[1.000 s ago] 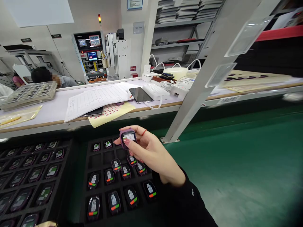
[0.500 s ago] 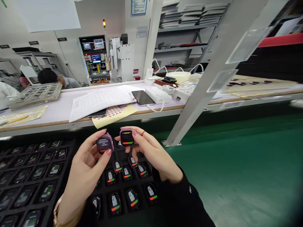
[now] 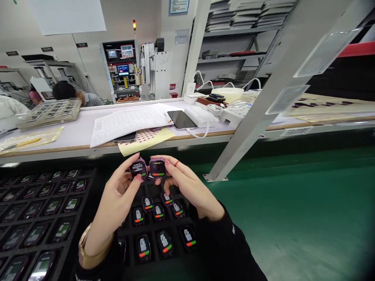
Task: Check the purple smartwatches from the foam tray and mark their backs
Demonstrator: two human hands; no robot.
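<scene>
My left hand (image 3: 118, 195) pinches a small purple smartwatch body (image 3: 138, 168) with a lit screen. My right hand (image 3: 187, 187) grips a second purple watch body (image 3: 157, 169) showing a red and green bar. The two watches sit side by side, nearly touching, above a black compartment tray (image 3: 130, 234). That tray holds several more watch bodies with lit screens, such as one (image 3: 143, 246) in the front row. My right forearm wears a dark sleeve; my left wrist wears a gold-coloured band.
A second black tray (image 3: 8, 205) full of watches lies at the left. Behind runs a white bench (image 3: 76, 130) with paper sheets (image 3: 129, 121), a phone (image 3: 181, 119), a power strip and a yellow sticker sheet. A slanted metal post (image 3: 258, 105) stands on the green mat (image 3: 293, 210). Another person sits at far left.
My left hand came up into view with a second watch and moved it right, next to the watch in my right hand. The right watch's screen changed from white to a red-green bar.
</scene>
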